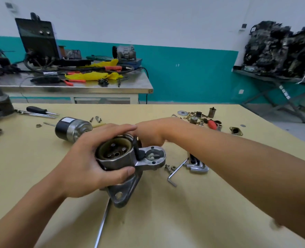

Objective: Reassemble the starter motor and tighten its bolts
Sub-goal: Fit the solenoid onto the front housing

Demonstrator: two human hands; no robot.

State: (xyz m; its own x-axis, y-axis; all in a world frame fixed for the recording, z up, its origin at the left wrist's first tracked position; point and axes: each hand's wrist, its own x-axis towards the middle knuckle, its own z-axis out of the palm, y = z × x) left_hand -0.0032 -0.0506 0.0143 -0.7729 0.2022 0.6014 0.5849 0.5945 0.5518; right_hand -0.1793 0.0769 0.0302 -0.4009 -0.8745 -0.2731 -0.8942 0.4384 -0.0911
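The starter motor's metal gear housing [128, 156] stands at the middle of the yellow table, its round open end facing up with planet gears showing inside. My left hand [87, 163] grips it from the left, thumb on the near side and fingers over the far rim. My right hand [151, 133] reaches behind the housing, its fingers hidden by the housing. The black and silver motor body [71, 128] lies on its side behind my left hand. Loose bolts [168, 168] and an L-shaped hex key [176, 171] lie just right of the housing.
A hex key set [195, 164] lies to the right. Small parts and washers [200, 118] are scattered at the far right of the table [184, 212]. Screwdrivers [39, 111] lie far left, and a metal rod [103, 224] runs toward me. A steel workbench [76, 88] stands behind.
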